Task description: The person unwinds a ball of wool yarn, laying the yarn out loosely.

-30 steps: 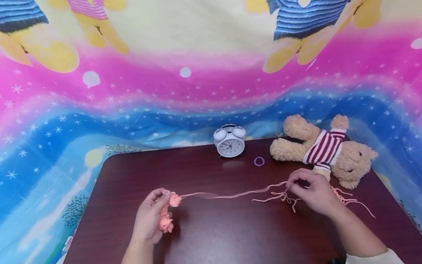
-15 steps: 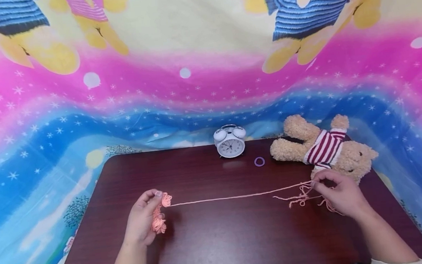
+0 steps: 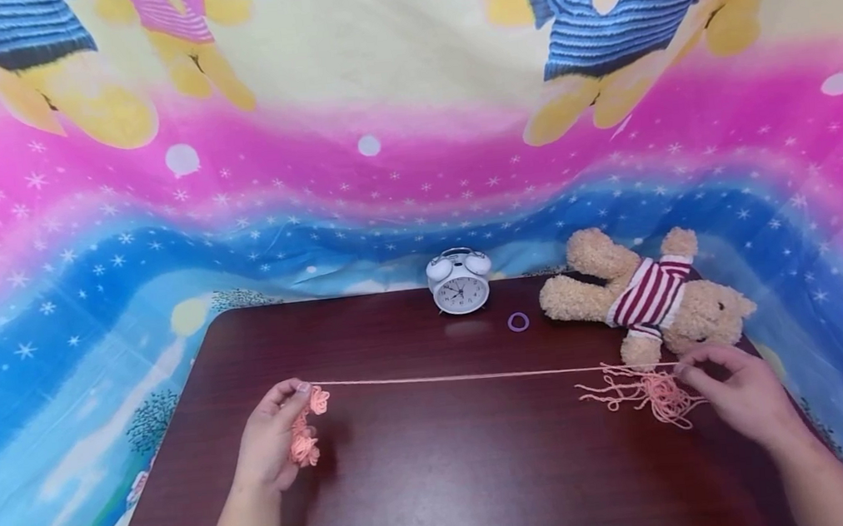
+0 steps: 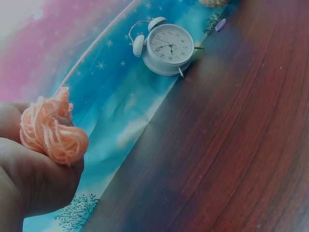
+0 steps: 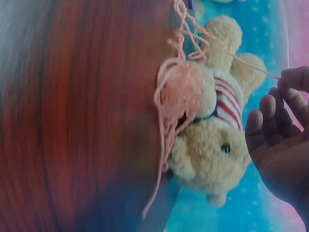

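My left hand [image 3: 267, 435] grips a bundle of peach yarn [image 4: 55, 133], its loops bulging out past the fingers. From there a single strand [image 3: 454, 378] runs taut across the table to my right hand [image 3: 745, 393], where thumb and index finger pinch it. The other right fingers are loosely bent and hold nothing, as the right wrist view shows. A tangle of loose yarn [image 3: 662, 396] lies on the table just left of the right hand, in front of the teddy bear. Part of the yarn bundle is hidden inside the left hand.
A teddy bear [image 3: 650, 293] in a striped shirt lies on its side at the back right. A white alarm clock [image 3: 461, 293] stands at the table's back edge, with a purple ring [image 3: 519, 322] near it. Printed cloth [image 3: 357, 210] hangs behind the brown table [image 3: 440, 478].
My right hand has moved right, pulling the strand longer and taut. The left hand has shifted slightly left with the yarn bundle. The loose tangle has come into view beside the right hand.
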`<control>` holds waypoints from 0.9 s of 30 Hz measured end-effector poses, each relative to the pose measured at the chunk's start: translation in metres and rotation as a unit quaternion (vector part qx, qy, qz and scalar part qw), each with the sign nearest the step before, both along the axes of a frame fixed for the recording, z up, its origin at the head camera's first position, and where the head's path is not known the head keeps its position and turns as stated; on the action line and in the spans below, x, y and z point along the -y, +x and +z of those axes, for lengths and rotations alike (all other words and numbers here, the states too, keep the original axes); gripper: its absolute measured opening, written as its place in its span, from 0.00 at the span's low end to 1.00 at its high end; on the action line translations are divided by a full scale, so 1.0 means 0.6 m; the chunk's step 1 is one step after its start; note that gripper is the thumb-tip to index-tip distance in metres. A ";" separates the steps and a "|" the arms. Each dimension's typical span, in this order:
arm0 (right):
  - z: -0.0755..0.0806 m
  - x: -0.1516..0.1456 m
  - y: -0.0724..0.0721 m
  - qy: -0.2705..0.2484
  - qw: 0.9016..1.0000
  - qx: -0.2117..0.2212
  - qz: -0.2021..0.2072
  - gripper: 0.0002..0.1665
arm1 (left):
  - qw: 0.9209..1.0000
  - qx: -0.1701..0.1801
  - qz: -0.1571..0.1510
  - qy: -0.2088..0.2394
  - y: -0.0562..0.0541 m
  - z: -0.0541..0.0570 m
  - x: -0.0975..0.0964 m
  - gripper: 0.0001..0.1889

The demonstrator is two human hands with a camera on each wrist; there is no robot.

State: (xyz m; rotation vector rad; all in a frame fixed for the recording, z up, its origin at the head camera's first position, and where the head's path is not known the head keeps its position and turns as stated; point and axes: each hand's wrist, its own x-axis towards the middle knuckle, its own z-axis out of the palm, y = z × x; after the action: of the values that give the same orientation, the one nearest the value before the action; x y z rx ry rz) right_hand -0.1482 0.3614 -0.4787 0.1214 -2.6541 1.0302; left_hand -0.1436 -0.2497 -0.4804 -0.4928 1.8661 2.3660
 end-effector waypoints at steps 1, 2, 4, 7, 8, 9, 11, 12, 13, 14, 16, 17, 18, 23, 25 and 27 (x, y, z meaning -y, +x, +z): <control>0.000 -0.005 0.001 -0.002 1.000 -0.003 0.000 0.02 | 1.000 -0.002 -0.001 0.000 0.000 0.000 0.002 0.13; 0.000 -0.011 0.002 -0.004 1.000 -0.007 0.000 0.02 | 1.000 -0.003 -0.003 0.001 0.001 0.000 0.004 0.13; -0.003 -0.023 0.003 -0.009 1.000 -0.020 0.001 0.03 | 1.000 -0.009 -0.005 0.005 0.002 -0.001 0.007 0.14; -0.006 -0.039 0.005 -0.011 0.999 -0.035 -0.009 0.03 | 1.000 -0.014 -0.009 0.007 0.003 -0.003 0.012 0.16; -0.007 -0.045 0.006 -0.010 0.999 -0.035 -0.016 0.03 | 1.000 -0.013 -0.009 0.007 0.003 -0.004 0.013 0.16; -0.007 -0.052 0.007 -0.008 0.999 -0.033 -0.024 0.03 | 1.000 -0.014 -0.008 0.007 0.003 -0.004 0.014 0.16; -0.007 -0.066 0.011 -0.008 0.999 -0.023 -0.040 0.03 | 1.000 -0.012 -0.006 0.004 0.003 -0.005 0.016 0.15; -0.007 -0.073 0.013 -0.009 0.999 -0.019 -0.047 0.03 | 1.000 -0.011 -0.005 0.003 0.002 -0.005 0.017 0.15; -0.007 -0.080 0.015 -0.008 0.998 -0.015 -0.054 0.03 | 1.000 -0.011 -0.004 0.002 0.002 -0.005 0.018 0.15; -0.007 -0.088 0.018 -0.006 0.998 -0.010 -0.062 0.03 | 1.000 -0.011 -0.002 0.001 0.002 -0.004 0.019 0.16; -0.007 -0.101 0.023 -0.003 0.997 -0.005 -0.075 0.03 | 1.000 -0.010 0.000 -0.001 0.002 -0.004 0.023 0.16; -0.008 -0.107 0.026 0.002 0.997 -0.001 -0.082 0.03 | 1.000 -0.009 0.001 -0.001 0.002 -0.004 0.025 0.16; -0.008 -0.112 0.028 0.008 0.996 0.003 -0.090 0.03 | 1.000 -0.010 0.001 -0.001 0.002 -0.003 0.027 0.15; -0.007 -0.133 0.036 0.035 0.991 0.041 -0.126 0.05 | 1.000 -0.001 0.006 -0.006 0.005 -0.002 0.040 0.12; -0.007 -0.140 0.038 0.038 0.988 0.055 -0.137 0.08 | 1.000 0.005 0.010 -0.009 0.006 -0.002 0.046 0.12; -0.008 -0.147 0.040 0.041 0.986 0.066 -0.146 0.10 | 1.000 0.008 0.013 -0.010 0.006 -0.001 0.051 0.13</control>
State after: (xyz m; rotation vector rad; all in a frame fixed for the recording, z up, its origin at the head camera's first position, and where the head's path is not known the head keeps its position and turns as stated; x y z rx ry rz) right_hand -0.1242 0.4496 -0.4838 -0.3193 -2.7237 0.8610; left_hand -0.1399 -0.2803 -0.4812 -0.5408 1.8888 2.3552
